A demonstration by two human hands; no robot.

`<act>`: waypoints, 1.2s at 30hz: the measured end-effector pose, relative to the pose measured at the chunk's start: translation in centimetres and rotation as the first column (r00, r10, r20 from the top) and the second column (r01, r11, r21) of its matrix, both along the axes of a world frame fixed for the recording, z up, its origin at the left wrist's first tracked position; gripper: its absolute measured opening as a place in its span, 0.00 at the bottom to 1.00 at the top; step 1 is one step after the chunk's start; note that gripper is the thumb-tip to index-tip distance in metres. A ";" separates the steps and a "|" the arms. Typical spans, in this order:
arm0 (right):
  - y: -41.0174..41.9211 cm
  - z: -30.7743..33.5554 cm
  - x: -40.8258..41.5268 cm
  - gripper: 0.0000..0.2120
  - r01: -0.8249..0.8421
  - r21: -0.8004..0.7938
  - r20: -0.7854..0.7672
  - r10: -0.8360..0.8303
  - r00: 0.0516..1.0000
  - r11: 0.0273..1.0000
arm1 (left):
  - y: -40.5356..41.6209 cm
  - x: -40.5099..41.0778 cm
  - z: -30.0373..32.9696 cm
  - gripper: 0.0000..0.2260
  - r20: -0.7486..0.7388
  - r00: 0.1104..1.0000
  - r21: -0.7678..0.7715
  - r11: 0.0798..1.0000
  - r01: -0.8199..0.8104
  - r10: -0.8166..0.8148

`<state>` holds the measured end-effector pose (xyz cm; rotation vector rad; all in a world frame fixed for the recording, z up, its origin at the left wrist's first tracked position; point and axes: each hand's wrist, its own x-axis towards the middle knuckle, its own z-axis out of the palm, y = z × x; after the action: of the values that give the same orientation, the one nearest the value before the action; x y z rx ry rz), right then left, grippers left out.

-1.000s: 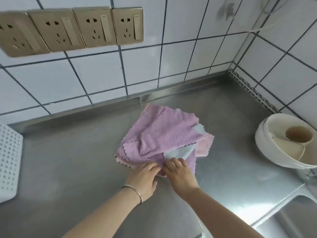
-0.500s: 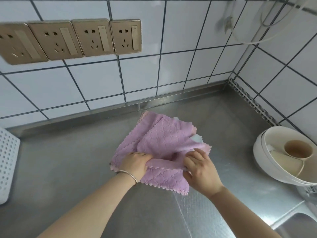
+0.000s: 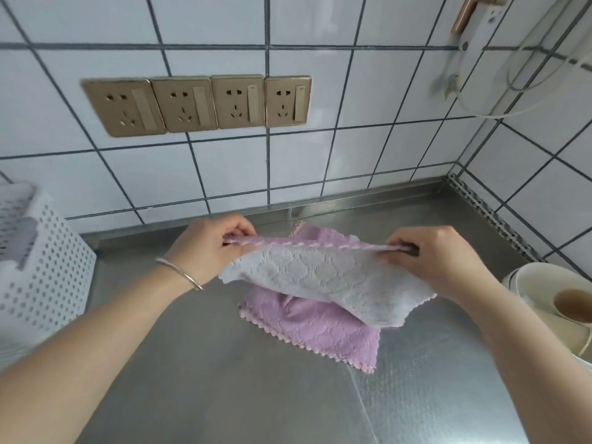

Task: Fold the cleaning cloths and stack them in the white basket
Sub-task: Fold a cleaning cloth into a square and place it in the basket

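From my remote station I record 2 bare forearms entering from the lower edge of the head view, with no sleeves, gloves or watch showing on either. The left hand (image 3: 205, 248) carries 1 item at its wrist, a thin silver-coloured bangle (image 3: 179, 273), plain, smooth and round in section. The right hand (image 3: 439, 261) and its wrist show nothing worn, and I can make out no rings on the fingers that face the camera.
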<state>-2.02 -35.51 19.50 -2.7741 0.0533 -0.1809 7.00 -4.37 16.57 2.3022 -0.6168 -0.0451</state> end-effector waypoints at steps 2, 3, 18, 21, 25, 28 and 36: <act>2.4 0.9 1.9 0.07 -0.017 0.042 -0.045 0.019 0.999 0.999 | 2.8 0.4 1.2 0.09 -0.012 0.998 -0.013 0.998 -0.064 0.063; 3.5 1.1 2.8 0.09 -0.017 0.058 -0.067 0.021 0.998 0.998 | 4.0 0.7 1.6 0.08 -0.010 0.995 -0.009 0.995 -0.100 0.100; 19.0 -1.6 1.3 0.01 -0.389 0.019 0.390 0.351 0.851 0.921 | 22.6 -7.7 3.5 0.13 0.343 0.922 0.172 0.953 -0.250 0.180; 20.5 -6.6 -1.3 0.03 -0.461 -0.037 0.247 0.455 0.855 0.887 | 24.5 -12.3 -2.1 0.14 0.267 0.958 0.297 0.936 -0.188 0.108; 21.9 -14.6 -5.3 0.12 -0.568 -0.097 -0.032 0.568 0.823 0.817 | 25.1 -18.1 -10.0 0.10 0.150 0.981 0.417 0.892 -0.176 0.124; 22.7 -19.1 -8.5 0.16 -0.632 -0.100 -0.227 0.601 0.766 0.768 | 25.1 -21.7 -15.2 0.08 0.074 0.990 0.424 0.895 -0.138 0.118; 23.9 -21.8 -12.9 0.20 -0.579 -0.007 -0.446 0.516 0.731 0.815 | 25.8 -25.7 -18.7 0.08 -0.006 1.000 0.510 0.860 0.014 -0.013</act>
<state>-14.89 -11.61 -2.31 -2.7712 -0.6986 0.6042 -18.67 21.46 -2.16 2.8103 -0.6808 -0.2463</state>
